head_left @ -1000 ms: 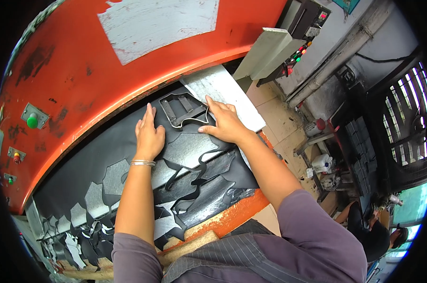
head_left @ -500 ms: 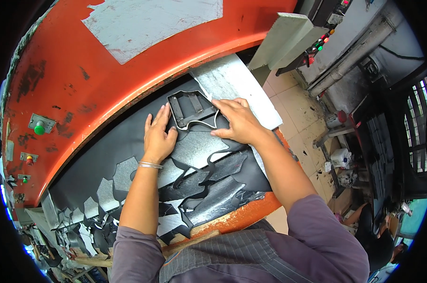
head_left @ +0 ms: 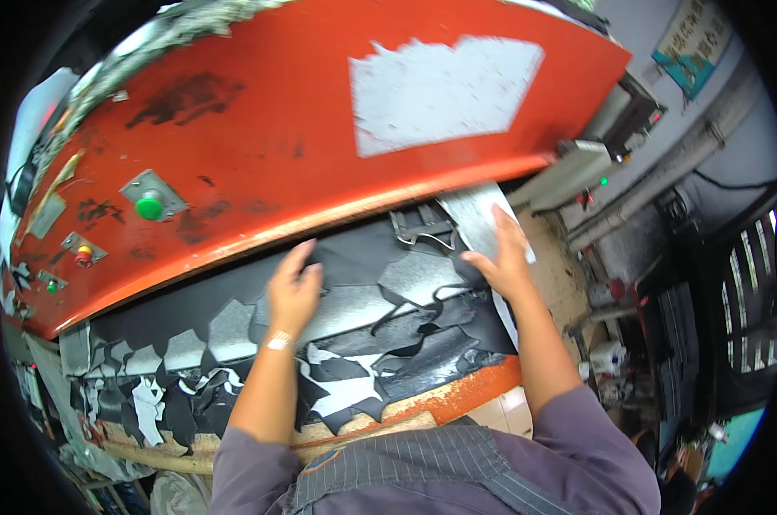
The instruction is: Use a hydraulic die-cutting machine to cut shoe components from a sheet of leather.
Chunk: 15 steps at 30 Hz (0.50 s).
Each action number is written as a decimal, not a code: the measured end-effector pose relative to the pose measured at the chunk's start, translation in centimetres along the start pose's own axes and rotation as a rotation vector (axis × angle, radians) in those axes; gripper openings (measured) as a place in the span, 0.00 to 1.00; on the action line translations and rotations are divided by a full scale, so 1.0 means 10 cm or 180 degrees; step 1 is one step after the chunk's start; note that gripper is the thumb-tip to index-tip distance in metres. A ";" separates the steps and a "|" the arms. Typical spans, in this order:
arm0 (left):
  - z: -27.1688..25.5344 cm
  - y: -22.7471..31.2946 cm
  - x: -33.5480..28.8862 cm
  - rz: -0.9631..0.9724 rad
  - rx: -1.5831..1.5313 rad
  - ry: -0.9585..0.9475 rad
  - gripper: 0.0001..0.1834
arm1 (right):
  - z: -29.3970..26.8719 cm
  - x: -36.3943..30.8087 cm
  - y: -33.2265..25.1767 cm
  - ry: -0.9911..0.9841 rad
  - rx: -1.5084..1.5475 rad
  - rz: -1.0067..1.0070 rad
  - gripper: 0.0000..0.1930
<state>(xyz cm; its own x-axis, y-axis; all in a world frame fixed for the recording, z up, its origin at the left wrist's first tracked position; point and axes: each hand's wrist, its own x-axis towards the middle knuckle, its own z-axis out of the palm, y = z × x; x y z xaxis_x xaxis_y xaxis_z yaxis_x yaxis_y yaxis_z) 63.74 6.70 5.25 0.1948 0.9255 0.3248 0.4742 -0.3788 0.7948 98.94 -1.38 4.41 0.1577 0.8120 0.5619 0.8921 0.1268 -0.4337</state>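
A metal cutting die (head_left: 423, 232), a steel outline with crossbars, lies on a sheet of black material (head_left: 354, 253), its far part hidden under the machine's red head (head_left: 294, 172). My left hand (head_left: 294, 296) hovers over the sheet to the left of the die, empty, with thumb and fingers apart. Over on the die's right, my right hand (head_left: 506, 262) is spread beside it and holds nothing. Both hands are slightly blurred. Below the die, cut-out gaps in the black sheet show a pale grey board (head_left: 346, 309).
Black offcuts (head_left: 182, 421) hang along the near left edge. On the red head are a green button (head_left: 149, 206), a red-and-yellow button (head_left: 84, 256) and a pale patch (head_left: 449, 94). A worn orange edge (head_left: 474, 386) borders the table. Tiled floor (head_left: 560, 266) lies to the right.
Both hands have come off the die; my left moved away leftward and my right rightward. The view has turned, and the red head now covers part of the die.
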 end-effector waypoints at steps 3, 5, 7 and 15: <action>-1.34 -0.80 -0.56 -0.0139 -0.0010 0.1952 0.20 | 0.04 -0.22 -0.64 0.0032 0.0903 0.0193 0.35; -2.18 -1.10 -0.71 -0.0472 -0.0157 0.2845 0.24 | 0.15 -0.16 -1.33 -0.0443 0.1446 -0.0330 0.32; -2.77 -1.06 -0.66 -0.0560 -0.0116 0.3373 0.28 | 0.13 0.03 -2.03 -0.0438 0.1577 -0.1071 0.31; -5.06 -1.61 -0.67 -0.0941 0.0484 0.3320 0.32 | 0.63 0.87 -3.95 0.0301 0.1756 -0.1886 0.20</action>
<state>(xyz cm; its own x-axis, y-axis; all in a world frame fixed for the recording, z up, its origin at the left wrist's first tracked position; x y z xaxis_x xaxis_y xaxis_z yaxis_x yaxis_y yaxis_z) 11.37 6.60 16.20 -0.7330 0.4984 0.4630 0.4976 -0.0714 0.8645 62.35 4.28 21.97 -0.2177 0.4736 0.8534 0.5056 0.8026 -0.3164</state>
